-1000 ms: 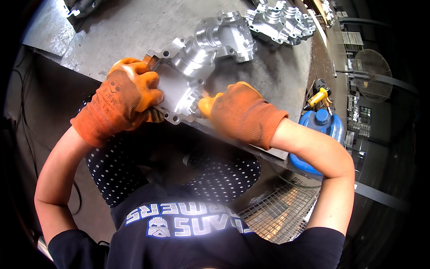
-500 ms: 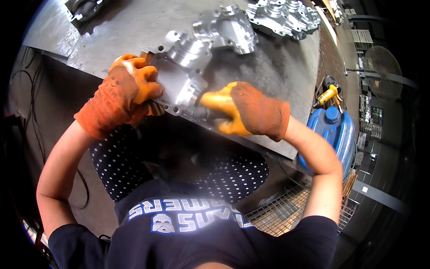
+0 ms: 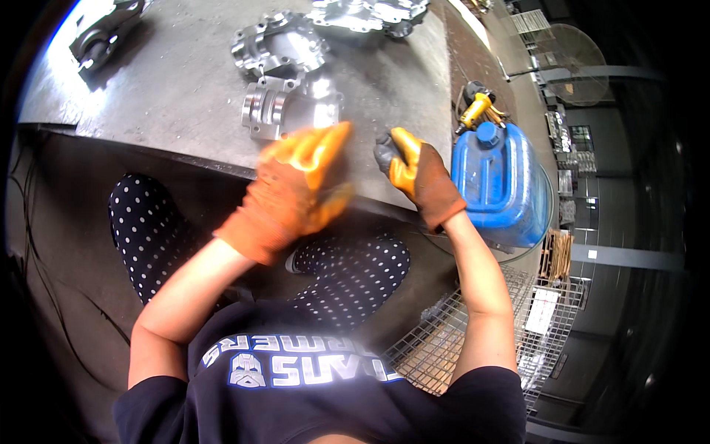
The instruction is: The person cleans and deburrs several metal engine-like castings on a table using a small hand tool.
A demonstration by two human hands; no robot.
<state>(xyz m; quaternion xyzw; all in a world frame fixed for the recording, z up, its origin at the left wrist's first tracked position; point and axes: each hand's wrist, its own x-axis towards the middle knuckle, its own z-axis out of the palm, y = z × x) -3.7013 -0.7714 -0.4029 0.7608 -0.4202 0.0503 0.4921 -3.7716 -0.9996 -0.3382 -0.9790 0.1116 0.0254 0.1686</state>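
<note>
A shiny cast metal housing [image 3: 288, 109] lies on the grey steel table [image 3: 170, 89], near its front edge. My left hand [image 3: 303, 185], in an orange glove, hovers blurred just in front of the housing. Its fingers are stretched out and hold nothing. My right hand [image 3: 416, 176], also gloved in orange, is over the table edge to the right of the housing. It is curled around a small grey piece [image 3: 384, 152]. Neither hand touches the housing.
More cast metal housings sit farther back [image 3: 277, 44] and along the far edge [image 3: 370, 11], with a dark part [image 3: 103, 33] at far left. A blue plastic canister [image 3: 497, 185] and a yellow tool [image 3: 477, 107] are to the right. A wire mesh basket [image 3: 473, 340] stands below.
Both hands have let go of the housing and pulled back toward the table's front edge. The housing now lies free on the table. My left hand is moving fast and blurred.
</note>
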